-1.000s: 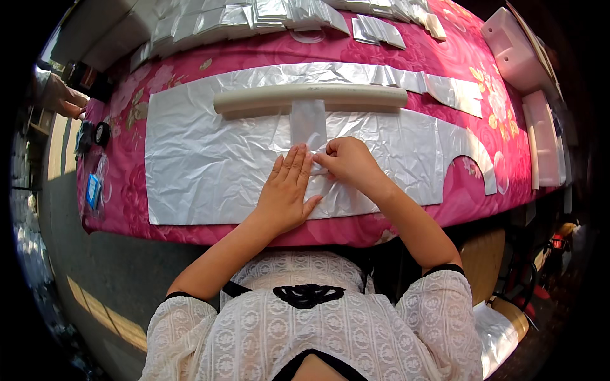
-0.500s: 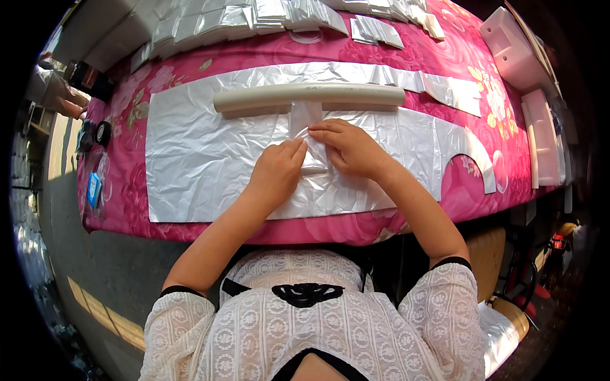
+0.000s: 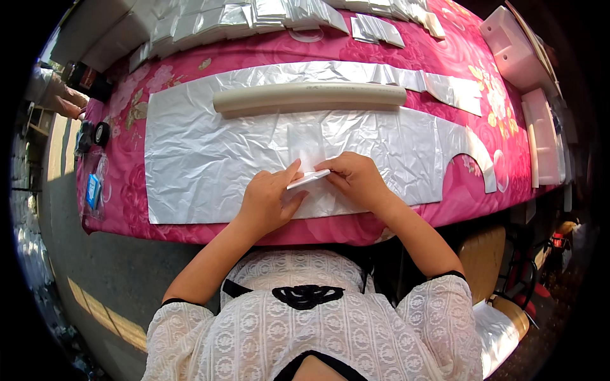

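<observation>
Both hands pinch a small folded plastic bag (image 3: pixel 307 179), left hand (image 3: pixel 270 202) and right hand (image 3: pixel 356 180) gripping opposite ends. It sits right between them, just above the silvery sheet (image 3: pixel 203 165) on the counter (image 3: pixel 127 114).

White lace short-sleeved top with black trim and a black neckline ornament

Small folded clear plastic bag (image 3: pixel 307 178), flat and narrow, tilted slightly up to the right, pinched between my fingers just above the large silvery plastic sheet (image 3: pixel 190 165).
</observation>
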Motion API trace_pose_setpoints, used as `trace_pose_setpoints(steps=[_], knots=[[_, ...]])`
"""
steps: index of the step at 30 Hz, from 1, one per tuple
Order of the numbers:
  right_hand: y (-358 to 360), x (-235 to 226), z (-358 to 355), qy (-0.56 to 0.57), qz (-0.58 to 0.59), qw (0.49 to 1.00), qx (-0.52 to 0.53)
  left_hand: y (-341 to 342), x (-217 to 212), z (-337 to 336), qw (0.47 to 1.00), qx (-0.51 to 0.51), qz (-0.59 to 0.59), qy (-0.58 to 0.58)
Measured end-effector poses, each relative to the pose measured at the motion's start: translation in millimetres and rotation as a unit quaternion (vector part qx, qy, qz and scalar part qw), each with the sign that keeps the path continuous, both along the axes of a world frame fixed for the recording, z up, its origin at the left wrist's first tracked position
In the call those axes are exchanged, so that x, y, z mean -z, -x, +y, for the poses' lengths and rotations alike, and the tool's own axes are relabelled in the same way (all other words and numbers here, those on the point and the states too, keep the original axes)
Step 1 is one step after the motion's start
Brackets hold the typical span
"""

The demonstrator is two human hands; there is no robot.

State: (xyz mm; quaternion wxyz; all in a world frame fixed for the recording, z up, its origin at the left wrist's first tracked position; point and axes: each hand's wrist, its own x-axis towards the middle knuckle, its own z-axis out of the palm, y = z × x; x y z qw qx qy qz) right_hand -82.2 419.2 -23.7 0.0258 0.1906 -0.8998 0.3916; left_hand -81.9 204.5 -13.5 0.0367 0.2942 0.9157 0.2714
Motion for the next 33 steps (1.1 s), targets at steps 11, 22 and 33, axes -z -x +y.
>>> trace_pose_setpoints(steps=[11,22,33], knots=[[39.1,-12.1,-10.8,0.017,-0.337,0.93,0.144,48.9,-14.3,16.4,0.939,-0.196,-0.262,-0.103],[45.5,-14.5,-11.3,0.009,-0.348,0.927,0.138,31.9,32.6,42.6,0.993,0.0,0.104,0.055],[1.6,-34.6,-20.8,-0.221,-0.13,0.951,0.173,29.5,36.0,40.5,0.992,-0.024,0.121,0.039]])
